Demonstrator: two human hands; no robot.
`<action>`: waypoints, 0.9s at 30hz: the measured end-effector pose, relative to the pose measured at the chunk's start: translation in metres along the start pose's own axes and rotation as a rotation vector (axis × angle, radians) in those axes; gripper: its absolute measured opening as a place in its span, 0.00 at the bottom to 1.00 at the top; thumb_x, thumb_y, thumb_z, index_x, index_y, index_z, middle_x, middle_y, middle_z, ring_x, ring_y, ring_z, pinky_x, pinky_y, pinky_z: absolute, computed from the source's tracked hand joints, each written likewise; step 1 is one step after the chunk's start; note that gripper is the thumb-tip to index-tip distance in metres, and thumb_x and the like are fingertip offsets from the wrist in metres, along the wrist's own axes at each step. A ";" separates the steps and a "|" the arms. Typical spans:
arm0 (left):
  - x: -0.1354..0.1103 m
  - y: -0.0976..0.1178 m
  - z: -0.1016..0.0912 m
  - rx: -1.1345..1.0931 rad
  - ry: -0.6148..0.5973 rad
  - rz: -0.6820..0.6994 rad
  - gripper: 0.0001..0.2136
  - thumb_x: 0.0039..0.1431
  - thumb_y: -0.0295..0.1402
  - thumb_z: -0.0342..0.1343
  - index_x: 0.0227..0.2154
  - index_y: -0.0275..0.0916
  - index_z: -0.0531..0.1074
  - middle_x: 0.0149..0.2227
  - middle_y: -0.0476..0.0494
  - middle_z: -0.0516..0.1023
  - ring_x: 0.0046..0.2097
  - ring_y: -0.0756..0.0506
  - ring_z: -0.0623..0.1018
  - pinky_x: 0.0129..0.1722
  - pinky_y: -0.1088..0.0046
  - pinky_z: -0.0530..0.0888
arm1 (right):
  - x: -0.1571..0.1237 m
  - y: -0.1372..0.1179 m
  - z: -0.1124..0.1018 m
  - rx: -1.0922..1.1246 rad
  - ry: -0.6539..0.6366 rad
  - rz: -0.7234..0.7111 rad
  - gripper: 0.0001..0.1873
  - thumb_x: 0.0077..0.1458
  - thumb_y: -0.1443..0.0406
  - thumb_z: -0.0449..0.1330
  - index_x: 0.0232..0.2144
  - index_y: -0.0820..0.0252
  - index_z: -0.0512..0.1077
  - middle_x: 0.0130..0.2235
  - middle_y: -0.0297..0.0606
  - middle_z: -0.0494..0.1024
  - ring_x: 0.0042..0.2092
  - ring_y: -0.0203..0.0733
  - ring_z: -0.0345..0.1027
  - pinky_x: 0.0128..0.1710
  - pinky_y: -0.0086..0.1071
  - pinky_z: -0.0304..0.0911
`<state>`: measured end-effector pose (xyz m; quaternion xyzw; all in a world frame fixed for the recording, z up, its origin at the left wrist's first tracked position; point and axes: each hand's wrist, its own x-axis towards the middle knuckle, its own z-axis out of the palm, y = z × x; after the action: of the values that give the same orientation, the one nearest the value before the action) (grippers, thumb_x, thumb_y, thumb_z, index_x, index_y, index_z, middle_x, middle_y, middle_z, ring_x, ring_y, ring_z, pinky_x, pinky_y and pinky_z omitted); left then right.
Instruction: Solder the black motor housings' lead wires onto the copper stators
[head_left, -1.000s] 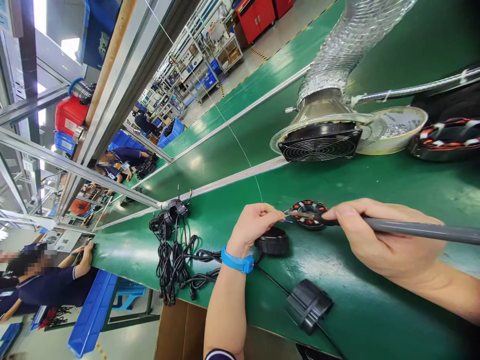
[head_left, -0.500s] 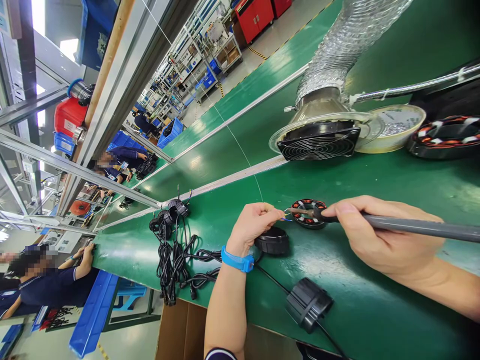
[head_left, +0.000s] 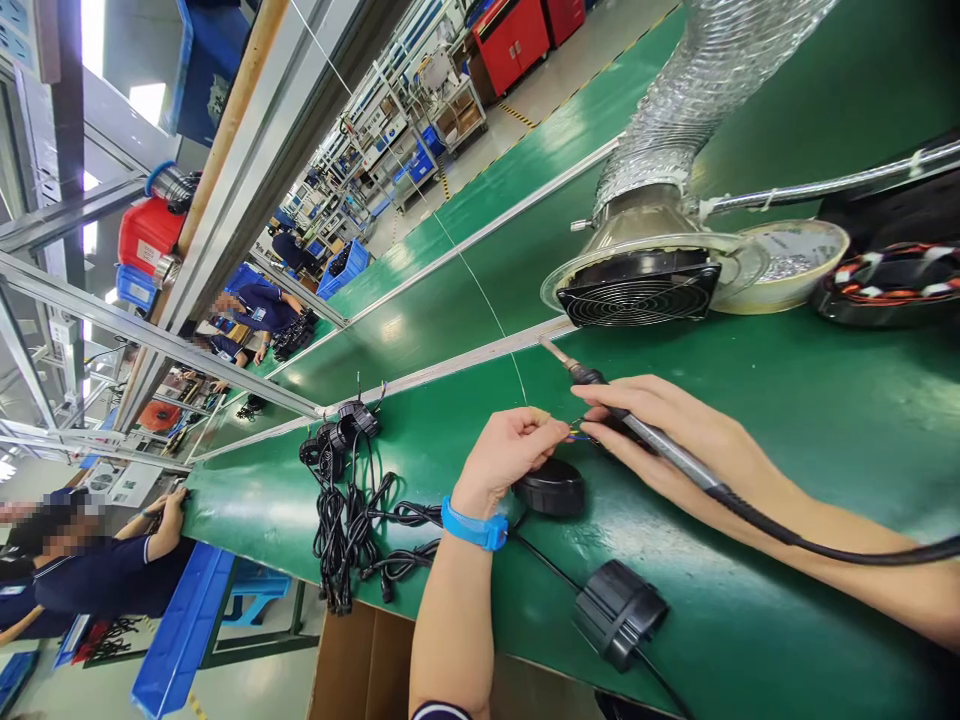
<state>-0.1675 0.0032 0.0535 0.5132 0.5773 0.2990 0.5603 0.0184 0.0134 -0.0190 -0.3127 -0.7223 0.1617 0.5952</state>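
My left hand (head_left: 517, 445) is closed in a pinch where a thin solder wire (head_left: 491, 310) comes down from above. A blue strap is round that wrist. In my right hand (head_left: 667, 425) lies a soldering iron (head_left: 675, 460), its bare tip pointing up and left, away from the wires. Fingertips of the right hand touch thin coloured wires (head_left: 576, 434) just beside the left fingertips. The wound copper ring is now hidden behind the right hand. Under the left hand sits a round black housing (head_left: 551, 488); a ribbed black cap (head_left: 621, 612) on a cable lies nearer me.
Black cables (head_left: 341, 540) with caps lie to the left on the green bench (head_left: 420, 450). At the back stand a fume fan (head_left: 637, 290) with a foil duct, a round tub (head_left: 795, 255) and a larger wound ring (head_left: 892, 280). Co-workers (head_left: 112, 560) sit further left.
My right hand has turned and lifted the soldering iron's tip up and left, off the wires. Its fingertips have come to the wires, covering the ring. My left hand has stayed nearly still.
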 end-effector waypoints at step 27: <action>0.009 -0.010 -0.001 0.038 -0.105 -0.022 0.16 0.55 0.42 0.68 0.30 0.36 0.70 0.22 0.52 0.74 0.23 0.52 0.74 0.28 0.75 0.70 | -0.024 0.014 0.021 -0.063 -0.043 -0.037 0.17 0.72 0.67 0.56 0.59 0.50 0.72 0.46 0.39 0.76 0.41 0.36 0.78 0.41 0.29 0.75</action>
<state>-0.1700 0.0084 0.0414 0.5324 0.5582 0.2545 0.5833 0.0045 0.0115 -0.0511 -0.3142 -0.7452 0.1346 0.5726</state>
